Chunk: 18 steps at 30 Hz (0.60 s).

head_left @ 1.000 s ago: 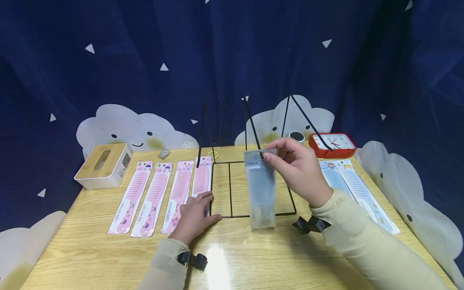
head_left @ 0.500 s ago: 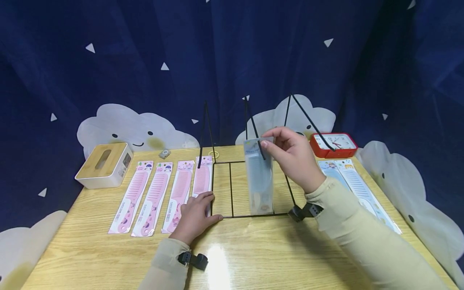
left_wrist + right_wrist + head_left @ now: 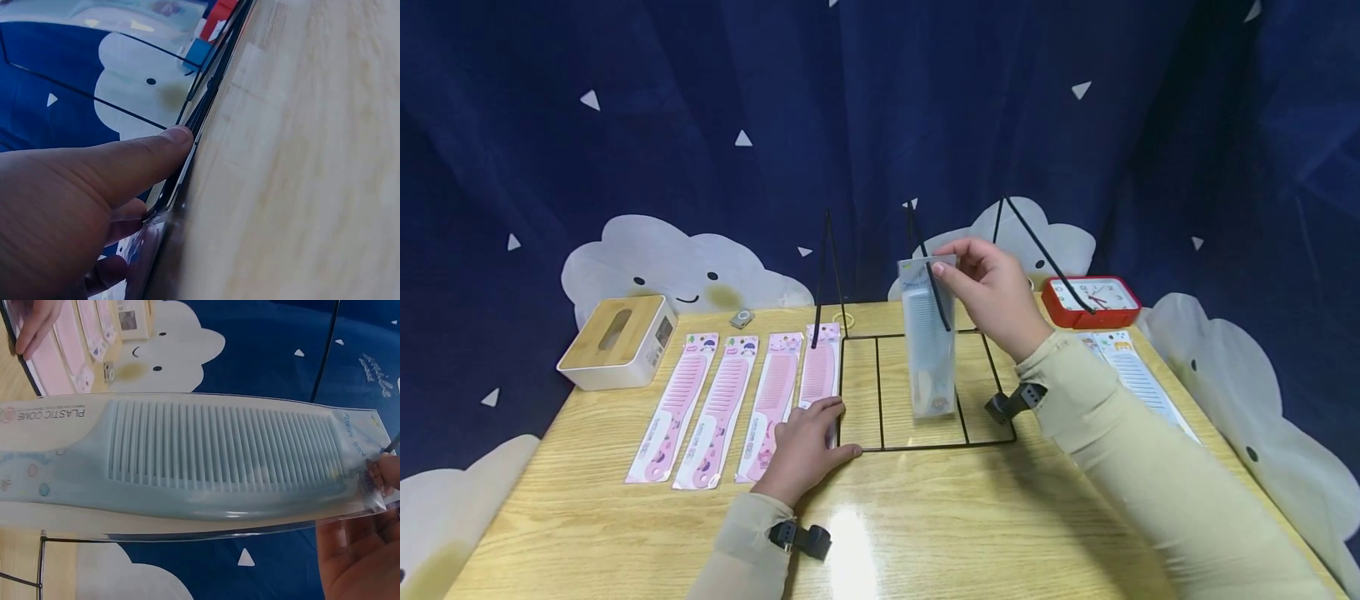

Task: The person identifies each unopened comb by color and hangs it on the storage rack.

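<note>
Four pink packaged combs (image 3: 724, 407) lie side by side on the left of the wooden bench (image 3: 925, 533), with a bamboo-topped tissue box (image 3: 617, 342) at the far left edge.
Left hand (image 3: 805, 446): fingers straight and relaxed, resting flat on the bench, thumb tip touching the near left corner of the black wire rack (image 3: 917, 446); nothing held.
Wire rack: flat square base at bench centre, thin rods rising at the back.
Blue packaged comb (image 3: 929, 337): hangs upright above the rack base, its top edge against one slanted rod; label reads "PLASTIC COMB" in the right wrist view.
Right hand (image 3: 992, 292): thumb and fingertips pinch the top of the blue comb's clear sleeve.
Red alarm clock (image 3: 1090, 302): behind the rack, to the right.
More blue packaged combs (image 3: 1138, 379): flat on the bench at far right, partly hidden by the right sleeve.
</note>
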Motion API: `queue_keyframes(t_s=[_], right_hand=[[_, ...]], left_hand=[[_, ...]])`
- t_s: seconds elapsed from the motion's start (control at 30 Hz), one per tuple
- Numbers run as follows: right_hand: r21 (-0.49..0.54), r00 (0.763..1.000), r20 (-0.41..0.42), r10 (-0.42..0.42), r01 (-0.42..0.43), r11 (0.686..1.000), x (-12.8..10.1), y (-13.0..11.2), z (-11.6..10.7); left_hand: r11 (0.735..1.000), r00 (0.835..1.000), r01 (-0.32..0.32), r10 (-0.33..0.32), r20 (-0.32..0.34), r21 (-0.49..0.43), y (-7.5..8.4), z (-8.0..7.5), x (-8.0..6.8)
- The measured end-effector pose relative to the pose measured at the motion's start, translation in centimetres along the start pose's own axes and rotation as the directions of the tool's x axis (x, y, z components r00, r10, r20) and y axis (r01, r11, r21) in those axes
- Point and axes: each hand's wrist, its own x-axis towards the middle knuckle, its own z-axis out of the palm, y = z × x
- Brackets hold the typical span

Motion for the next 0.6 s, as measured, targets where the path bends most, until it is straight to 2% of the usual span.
queue_keyframes(t_s=[0.6], right_hand=[[0.011, 0.993, -0.008, 0.116, -0.116, 0.993, 3.6, 1.0, 0.8]], left_hand=[[1.000, 1.000, 0.012, -0.012, 0.019, 0.017, -0.2, 0.1, 0.1]])
